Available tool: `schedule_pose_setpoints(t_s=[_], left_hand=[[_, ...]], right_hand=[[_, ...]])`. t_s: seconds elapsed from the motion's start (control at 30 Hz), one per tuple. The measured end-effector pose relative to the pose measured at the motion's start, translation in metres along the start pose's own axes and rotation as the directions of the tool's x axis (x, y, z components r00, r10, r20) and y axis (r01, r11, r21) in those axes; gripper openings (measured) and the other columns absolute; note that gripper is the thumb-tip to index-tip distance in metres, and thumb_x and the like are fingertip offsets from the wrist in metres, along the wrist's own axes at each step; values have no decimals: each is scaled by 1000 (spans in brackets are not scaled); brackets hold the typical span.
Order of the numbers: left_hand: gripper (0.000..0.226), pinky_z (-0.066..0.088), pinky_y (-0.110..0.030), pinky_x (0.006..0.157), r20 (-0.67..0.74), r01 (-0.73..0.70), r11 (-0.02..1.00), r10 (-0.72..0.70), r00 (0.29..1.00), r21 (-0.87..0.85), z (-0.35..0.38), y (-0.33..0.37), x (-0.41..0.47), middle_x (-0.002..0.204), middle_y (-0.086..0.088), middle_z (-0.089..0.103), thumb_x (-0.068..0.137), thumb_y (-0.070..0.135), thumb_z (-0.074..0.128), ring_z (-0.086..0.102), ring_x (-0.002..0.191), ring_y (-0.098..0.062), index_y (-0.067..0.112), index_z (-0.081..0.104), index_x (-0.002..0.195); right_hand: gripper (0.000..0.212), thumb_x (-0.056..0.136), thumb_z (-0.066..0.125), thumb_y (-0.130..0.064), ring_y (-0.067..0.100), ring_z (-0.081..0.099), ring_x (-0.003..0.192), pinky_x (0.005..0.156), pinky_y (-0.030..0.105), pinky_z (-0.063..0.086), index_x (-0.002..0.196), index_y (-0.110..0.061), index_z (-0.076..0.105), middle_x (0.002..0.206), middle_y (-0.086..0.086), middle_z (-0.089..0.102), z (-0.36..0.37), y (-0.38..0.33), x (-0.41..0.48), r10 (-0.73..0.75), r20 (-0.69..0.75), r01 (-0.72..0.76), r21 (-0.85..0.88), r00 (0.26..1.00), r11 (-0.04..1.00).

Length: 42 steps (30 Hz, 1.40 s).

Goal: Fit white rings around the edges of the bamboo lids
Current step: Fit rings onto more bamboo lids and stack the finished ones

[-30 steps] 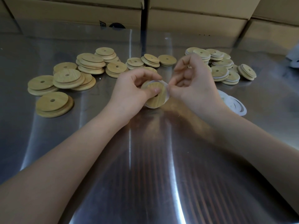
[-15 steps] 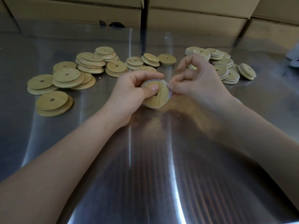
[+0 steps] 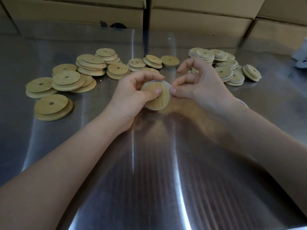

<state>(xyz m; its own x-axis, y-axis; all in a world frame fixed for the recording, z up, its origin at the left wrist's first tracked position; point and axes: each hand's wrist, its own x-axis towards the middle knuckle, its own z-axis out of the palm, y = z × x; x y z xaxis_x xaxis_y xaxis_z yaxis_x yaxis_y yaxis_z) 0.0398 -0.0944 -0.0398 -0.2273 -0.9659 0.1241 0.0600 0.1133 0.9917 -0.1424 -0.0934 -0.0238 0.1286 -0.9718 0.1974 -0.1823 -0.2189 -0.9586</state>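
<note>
Left hand [image 3: 131, 98] is gripping the lid [image 3: 162, 100]; right hand [image 3: 197, 90] is pinching the ring [image 3: 168, 84], which may be slipping off if released early.

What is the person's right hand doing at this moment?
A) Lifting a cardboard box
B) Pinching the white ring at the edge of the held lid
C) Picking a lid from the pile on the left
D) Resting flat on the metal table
B: the right hand pinches the white ring between thumb and forefinger at the right edge of the bamboo lid, which the left hand grips.
</note>
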Motion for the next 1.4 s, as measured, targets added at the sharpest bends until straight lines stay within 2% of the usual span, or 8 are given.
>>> schedule_pose_setpoints(t_s=[0.27, 0.53, 0.7, 0.87, 0.93, 1.03, 1.13, 1.4], left_hand=[[27, 57, -38, 86, -18, 3, 1000, -2, 1000, 10, 1, 2, 1, 103, -6, 73, 86, -8, 64, 68, 94, -15, 17, 69, 95], [25, 56, -47, 90, -19, 37, 998, -38, 999, -43, 1, 1, -1, 109, -14, 72, 86, -6, 65, 67, 106, -28, 15, 68, 99], [24, 57, -44, 85, -9, 62, 995, -63, 998, -82, 0, 1, -1, 108, -14, 72, 86, -6, 65, 69, 98, -24, 15, 68, 97], [24, 59, -39, 78, -7, 51, 993, -52, 999, -109, -1, -2, 1, 92, -7, 73, 85, -5, 66, 69, 87, -19, 16, 66, 97], [26, 58, -39, 75, -4, 35, 991, -36, 999, -128, 0, -3, 1, 89, -6, 73, 85, -5, 66, 68, 85, -20, 17, 65, 99], [27, 57, -44, 80, -12, 2, 993, -3, 1000, -119, 1, -4, 0, 94, -8, 72, 85, -3, 66, 68, 89, -22, 19, 66, 102], [25, 55, -47, 89, -31, -15, 993, 11, 999, -118, 1, -3, 0, 97, -6, 73, 85, -2, 68, 68, 94, -21, 18, 70, 99], [25, 57, -41, 92, -57, -18, 998, 15, 998, -53, 0, -5, 1, 104, -8, 74, 82, -2, 72, 71, 100, -21, 17, 71, 97]], right_hand=[[41, 79, 69, 11, 18, 66, 66, 67, 29, 56, 99, -14, 42, 69, 6, 71, -4, -3, 2, 18, 31, -19, 37, 999, 999], [39, 79, 71, 6, 19, 67, 68, 67, 29, 56, 99, -15, 45, 72, 5, 71, -4, 0, 1, -16, 38, 15, 38, 999, 999], [37, 77, 74, 5, 17, 68, 66, 65, 28, 56, 94, -15, 48, 70, 6, 72, 0, 3, 1, -71, -22, 71, 13, 997, 997], [29, 79, 73, 4, 18, 67, 61, 59, 26, 54, 93, -12, 53, 68, 4, 70, 2, 3, 1, -80, -112, 85, 42, 991, 996], [22, 82, 74, -2, 17, 65, 58, 56, 26, 52, 93, -13, 58, 69, 2, 67, 0, 2, 2, -29, -123, 35, 47, 992, 998], [6, 90, 67, -17, 17, 62, 59, 54, 29, 53, 96, -13, 65, 78, 5, 68, 0, 2, 2, 156, 22, -158, 119, 988, 980], [15, 90, 64, -24, 16, 63, 55, 51, 27, 54, 99, -12, 65, 76, 6, 69, 1, 2, 1, 259, 151, -285, 196, 954, 938], [28, 75, 69, -24, 13, 65, 53, 49, 24, 54, 99, -9, 64, 70, 7, 69, 2, 4, 2, 298, 180, -337, 253, 937, 907]])
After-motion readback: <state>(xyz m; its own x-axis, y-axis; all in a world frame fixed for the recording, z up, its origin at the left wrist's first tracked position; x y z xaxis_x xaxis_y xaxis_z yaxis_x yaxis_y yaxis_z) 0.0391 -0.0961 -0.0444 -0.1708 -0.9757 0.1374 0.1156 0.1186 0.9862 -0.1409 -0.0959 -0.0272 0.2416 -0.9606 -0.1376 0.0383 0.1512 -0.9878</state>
